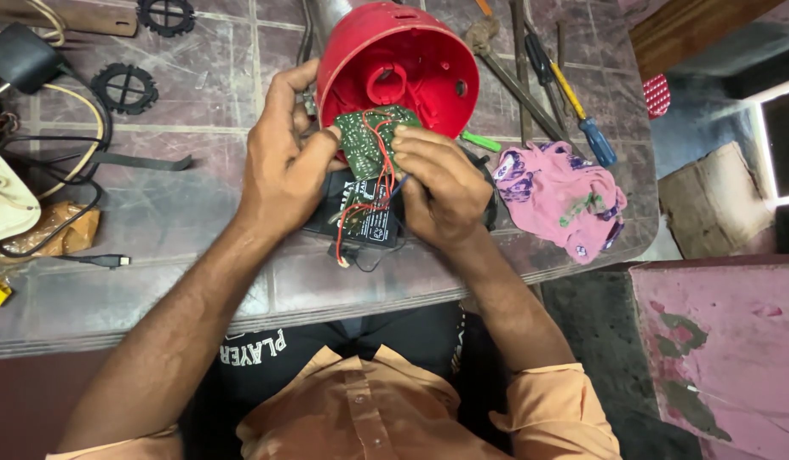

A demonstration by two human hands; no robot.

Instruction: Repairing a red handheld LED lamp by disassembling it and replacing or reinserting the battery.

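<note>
1. Left hand and right hand are both pinching the green circuit board, held between them, just before the red housing; wires trailing over the black battery beneath.
2. Judged step: inspecting the board; the next move is calling for gentle handling.

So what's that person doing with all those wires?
A person holds a green circuit board with both hands, left hand and right hand. Red wires hang from it over a black battery block. Just behind lies an open red plastic shell. Screwdrivers and a pink cloth lie beside it.
</note>
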